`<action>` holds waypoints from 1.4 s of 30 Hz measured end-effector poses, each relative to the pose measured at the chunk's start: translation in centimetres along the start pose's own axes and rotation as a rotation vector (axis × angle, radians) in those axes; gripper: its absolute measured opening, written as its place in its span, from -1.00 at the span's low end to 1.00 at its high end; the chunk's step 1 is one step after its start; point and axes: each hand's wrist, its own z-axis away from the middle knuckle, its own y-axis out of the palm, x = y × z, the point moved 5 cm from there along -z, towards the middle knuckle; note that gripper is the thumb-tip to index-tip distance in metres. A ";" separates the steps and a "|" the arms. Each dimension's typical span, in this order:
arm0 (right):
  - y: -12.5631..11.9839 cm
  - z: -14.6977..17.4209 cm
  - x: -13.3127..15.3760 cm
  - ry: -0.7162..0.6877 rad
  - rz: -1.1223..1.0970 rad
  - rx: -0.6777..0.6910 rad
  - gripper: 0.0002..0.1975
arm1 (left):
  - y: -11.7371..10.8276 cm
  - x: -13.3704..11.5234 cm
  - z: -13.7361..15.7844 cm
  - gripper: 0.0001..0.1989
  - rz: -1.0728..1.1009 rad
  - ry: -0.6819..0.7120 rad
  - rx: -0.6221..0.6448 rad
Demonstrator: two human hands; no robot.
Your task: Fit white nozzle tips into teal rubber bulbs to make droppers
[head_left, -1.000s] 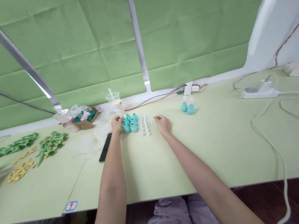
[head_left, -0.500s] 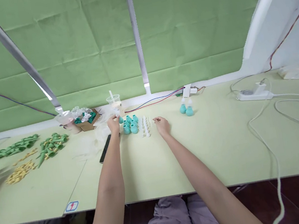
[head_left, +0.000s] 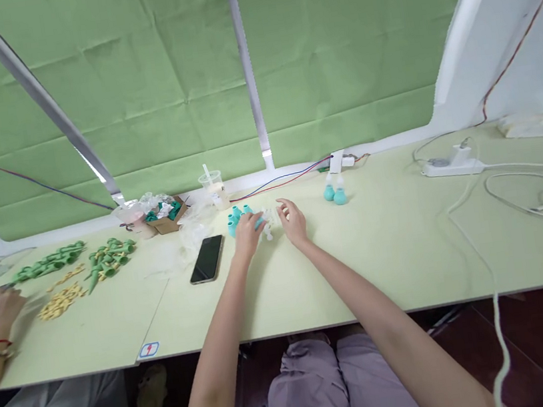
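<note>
The left hand (head_left: 249, 231) has swung right, a teal bulb (head_left: 258, 221) pinched at its fingertips beside the white pieces (head_left: 269, 234). This brings it near the right hand (head_left: 294, 222), right of those pieces, its grip unclear.

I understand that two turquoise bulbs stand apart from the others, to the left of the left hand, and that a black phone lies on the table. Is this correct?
Only the side is wrong: in the head view, the two turquoise bulbs stand apart to the right of the right hand. The black phone does lie on the table.
</note>
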 end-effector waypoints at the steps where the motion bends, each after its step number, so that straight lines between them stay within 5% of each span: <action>1: -0.2 0.4 0.4 -0.080 0.044 0.087 -0.64 | 0.9 -0.5 0.6 -0.77 0.012 0.006 0.031; 4: -1.3 1.7 1.0 -0.256 0.154 0.260 -0.67 | 2.3 -1.4 1.7 -0.77 0.060 0.009 0.078; 9: -2.8 1.5 1.0 -0.227 0.076 0.218 -0.73 | 2.2 -1.7 1.9 -0.78 0.144 0.016 0.058; 13: -1.5 1.2 0.4 -0.092 -0.126 0.338 -0.73 | 2.4 -1.8 2.0 -0.76 0.172 0.028 0.031; 19: 0.3 1.0 -2.1 0.316 -0.540 0.473 -0.70 | 2.4 -2.3 2.2 -0.65 0.118 0.079 0.040; 27: 0.0 0.9 -1.9 0.411 -0.722 0.493 -0.74 | 2.2 -3.2 2.3 -0.83 -0.090 0.157 0.184; 34: -0.7 0.4 -1.2 0.267 -0.700 0.347 -0.72 | 2.6 -3.2 2.3 -0.79 -0.132 0.095 0.095; 42: -2.4 0.6 0.6 0.041 -0.436 0.003 -0.76 | 1.3 -3.1 2.1 -0.71 -0.103 -0.108 0.000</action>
